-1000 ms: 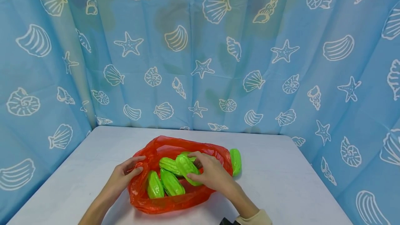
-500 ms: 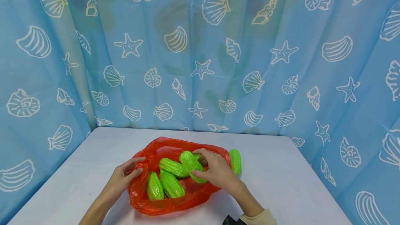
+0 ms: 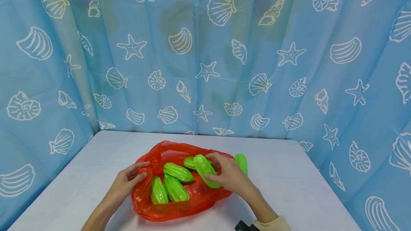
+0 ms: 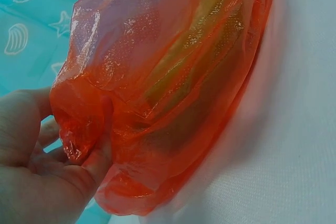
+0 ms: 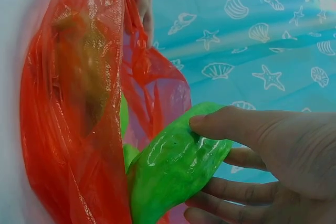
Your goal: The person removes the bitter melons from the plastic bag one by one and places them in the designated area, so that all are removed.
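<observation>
There's the left hand [image 3: 126, 180] at nine o'clock on the red bag [image 3: 173, 212], thumb and fingers pinching its rim, seemingly to steady the mouth. Over at three, the right hand [image 3: 227, 173], parted just to its girth, grips a green gourd [image 3: 205, 171] above the bag; four more gourds [image 3: 176, 188] lie inside, a loose gourd [image 3: 241, 162] outside past three.
</observation>
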Tool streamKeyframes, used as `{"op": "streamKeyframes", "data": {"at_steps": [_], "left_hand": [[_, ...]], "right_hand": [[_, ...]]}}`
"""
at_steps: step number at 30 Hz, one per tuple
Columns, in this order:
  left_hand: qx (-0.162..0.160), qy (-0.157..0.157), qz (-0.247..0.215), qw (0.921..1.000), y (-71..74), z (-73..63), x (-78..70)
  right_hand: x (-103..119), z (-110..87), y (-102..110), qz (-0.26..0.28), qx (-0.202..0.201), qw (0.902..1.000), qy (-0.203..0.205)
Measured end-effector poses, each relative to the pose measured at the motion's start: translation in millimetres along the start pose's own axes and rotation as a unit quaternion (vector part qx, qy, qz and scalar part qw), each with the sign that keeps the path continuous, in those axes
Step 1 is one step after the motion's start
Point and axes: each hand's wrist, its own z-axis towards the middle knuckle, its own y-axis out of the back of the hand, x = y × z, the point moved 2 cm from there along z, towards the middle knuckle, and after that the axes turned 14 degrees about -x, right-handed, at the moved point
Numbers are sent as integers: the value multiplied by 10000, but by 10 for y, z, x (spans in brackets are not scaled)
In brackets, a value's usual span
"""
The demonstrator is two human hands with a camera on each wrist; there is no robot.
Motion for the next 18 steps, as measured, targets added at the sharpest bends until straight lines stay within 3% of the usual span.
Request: {"op": "streamKeyframes", "data": {"at_steps": [18], "left_hand": [[-3,-58,10,10000,-4,8,9]], "right_hand": [[-179,53,214,-178,-444,9980,-405]]}}
